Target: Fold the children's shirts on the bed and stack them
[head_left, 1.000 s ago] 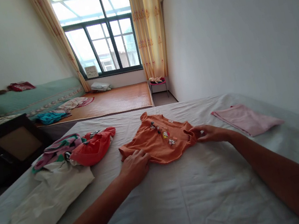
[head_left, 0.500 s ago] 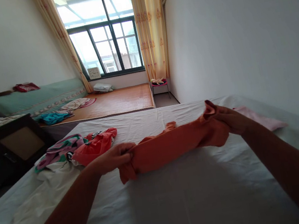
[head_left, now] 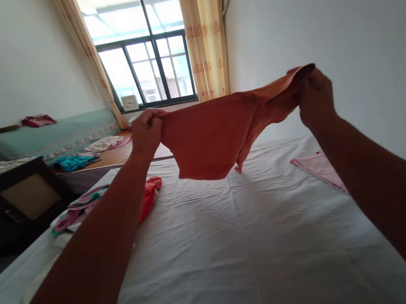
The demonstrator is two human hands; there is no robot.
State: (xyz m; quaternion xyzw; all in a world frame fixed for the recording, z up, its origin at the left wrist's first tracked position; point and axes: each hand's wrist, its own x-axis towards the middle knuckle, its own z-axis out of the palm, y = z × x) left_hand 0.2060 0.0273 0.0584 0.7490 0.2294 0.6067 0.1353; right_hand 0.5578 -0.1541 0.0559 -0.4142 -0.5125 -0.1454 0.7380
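An orange child's shirt (head_left: 216, 136) hangs in the air above the white bed sheet (head_left: 244, 249), stretched between both hands. My left hand (head_left: 146, 130) pinches its left edge with the fingers closed. My right hand (head_left: 314, 93) grips its right edge, held a little higher. The shirt's plain side faces me and its lower part droops toward the bed.
A heap of clothes (head_left: 94, 205) with a red piece (head_left: 149, 193) lies on the bed's left side. A folded pink cloth (head_left: 321, 167) rests at the right. A dark cabinet (head_left: 11, 201) stands left. A second bed (head_left: 108, 148) and a window (head_left: 149, 69) lie beyond.
The orange shirt lay flat on the bed a second ago. Both hands gathered its edges and lifted it well above the sheet, spreading it out in the air.
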